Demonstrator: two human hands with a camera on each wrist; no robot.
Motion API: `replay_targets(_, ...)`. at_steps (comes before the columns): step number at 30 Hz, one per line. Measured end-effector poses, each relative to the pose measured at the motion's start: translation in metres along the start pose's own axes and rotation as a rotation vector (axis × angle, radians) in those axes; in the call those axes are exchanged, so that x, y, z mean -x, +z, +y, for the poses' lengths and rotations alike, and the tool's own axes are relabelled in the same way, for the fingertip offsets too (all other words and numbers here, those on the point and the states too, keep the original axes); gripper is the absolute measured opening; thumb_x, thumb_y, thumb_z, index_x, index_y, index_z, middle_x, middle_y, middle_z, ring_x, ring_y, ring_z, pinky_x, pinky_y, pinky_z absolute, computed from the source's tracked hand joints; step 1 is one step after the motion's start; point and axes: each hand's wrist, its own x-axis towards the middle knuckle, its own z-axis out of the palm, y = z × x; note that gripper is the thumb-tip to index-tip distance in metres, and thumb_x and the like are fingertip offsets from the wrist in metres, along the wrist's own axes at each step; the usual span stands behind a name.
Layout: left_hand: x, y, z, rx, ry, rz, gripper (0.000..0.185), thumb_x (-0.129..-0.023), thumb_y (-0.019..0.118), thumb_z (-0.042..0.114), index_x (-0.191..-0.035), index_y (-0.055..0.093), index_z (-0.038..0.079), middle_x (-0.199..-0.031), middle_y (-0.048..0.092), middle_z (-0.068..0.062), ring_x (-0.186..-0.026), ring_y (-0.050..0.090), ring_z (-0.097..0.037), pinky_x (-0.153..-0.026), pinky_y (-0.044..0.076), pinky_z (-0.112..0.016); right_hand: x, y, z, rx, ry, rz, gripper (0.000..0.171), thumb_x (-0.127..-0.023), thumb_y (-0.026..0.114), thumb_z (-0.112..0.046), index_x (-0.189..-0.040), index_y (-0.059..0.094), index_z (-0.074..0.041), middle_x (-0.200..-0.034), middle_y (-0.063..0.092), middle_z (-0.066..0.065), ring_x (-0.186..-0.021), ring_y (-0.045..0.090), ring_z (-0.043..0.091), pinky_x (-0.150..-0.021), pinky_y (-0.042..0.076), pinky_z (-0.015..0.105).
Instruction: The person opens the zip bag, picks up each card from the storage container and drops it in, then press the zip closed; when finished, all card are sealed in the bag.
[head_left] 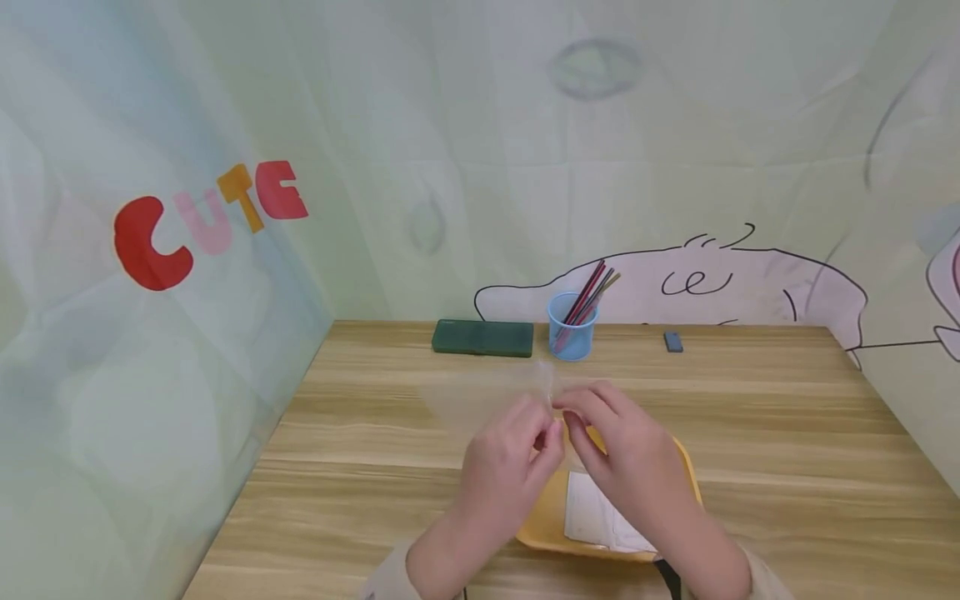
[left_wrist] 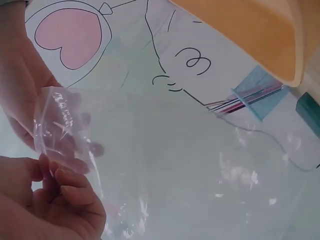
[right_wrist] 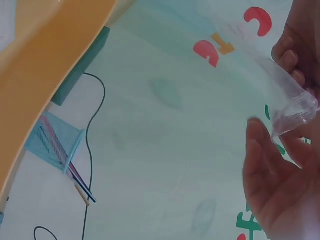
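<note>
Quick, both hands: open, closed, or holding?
Left hand: closed, pinching the clear plastic at its edge.
Right hand: fingers at the same edge; whether it grips cannot be told.

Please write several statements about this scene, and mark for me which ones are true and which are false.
1. The left hand pinches a clear plastic bag. True.
2. The pencils lie loose on the table. False: they stand in the blue cup.
3. In the head view, the dark green case is left of the blue cup. True.
4. The tray is blue. False: it is yellow-orange.
5. A white item lies in the tray. True.
</note>
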Motion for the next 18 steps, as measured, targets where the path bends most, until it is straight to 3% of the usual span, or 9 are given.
replay_targets(3,0.0,-0.0017,0.0017,-0.059,0.093,0.018,0.02,-0.092,0.049,0.01,-0.073,0.046,0.013,-0.071,0.039,0.005,-0.06,0.037,-0.007,-0.051,0.03,-0.01,-0.0009,-0.0034,0.0008,-0.05,0.049,-0.061,0.021,-0.088,0.067,-0.01,-0.106,0.069,-0.02,-0.098,0.061,-0.012,-0.078,0.053,0.005,-0.059,0.049,0.02)
replay_targets(7,0.0018,-0.0034,0.0041,-0.111,0.162,-0.023,0.017,-0.094,0.048,0.012,-0.077,0.053,0.011,-0.074,0.044,0.004,-0.064,0.041,-0.008,-0.054,0.035,-0.01,-0.0014,-0.0051,0.0039,-0.126,0.121,-0.177,0.017,-0.088,0.069,-0.012,-0.103,0.069,-0.02,-0.1,0.06,-0.014,-0.078,0.055,0.005,-0.061,0.051,0.02)
replay_targets(10,0.004,-0.004,0.0048,-0.097,0.16,-0.062,0.016,-0.096,0.051,0.016,-0.082,0.058,0.011,-0.079,0.048,0.004,-0.069,0.043,-0.008,-0.059,0.037,-0.009,-0.0009,-0.0051,0.006,-0.163,0.156,-0.238,0.018,-0.086,0.07,-0.012,-0.102,0.068,-0.02,-0.099,0.06,-0.015,-0.08,0.058,0.007,-0.064,0.054,0.025)
replay_targets(13,0.0056,-0.0044,0.0039,-0.056,0.143,-0.043,0.016,-0.094,0.062,0.026,-0.087,0.059,0.012,-0.084,0.049,0.003,-0.077,0.046,-0.009,-0.064,0.039,-0.011,0.0,-0.0049,0.0077,-0.195,0.166,-0.245,0.022,-0.086,0.072,-0.016,-0.107,0.066,-0.022,-0.096,0.059,-0.017,-0.081,0.058,0.007,-0.064,0.054,0.026)
replay_targets(15,0.0062,-0.0051,0.003,-0.053,0.143,-0.014,0.031,-0.085,0.071,0.037,-0.094,0.058,0.01,-0.095,0.052,-0.001,-0.087,0.049,-0.014,-0.072,0.043,-0.016,0.0003,-0.0051,0.0085,-0.214,0.168,-0.229,0.025,-0.086,0.073,-0.021,-0.109,0.065,-0.023,-0.092,0.058,-0.018,-0.081,0.058,0.008,-0.061,0.052,0.024)
replay_targets(18,0.0065,-0.0066,0.0012,-0.081,0.144,0.005,0.077,-0.064,0.083,0.054,-0.116,0.053,0.006,-0.123,0.05,-0.011,-0.112,0.048,-0.026,-0.09,0.046,-0.035,0.0008,-0.0057,0.0085,-0.245,0.166,-0.213,0.027,-0.084,0.075,-0.029,-0.108,0.064,-0.023,-0.087,0.056,-0.017,-0.08,0.057,0.008,-0.058,0.049,0.023)
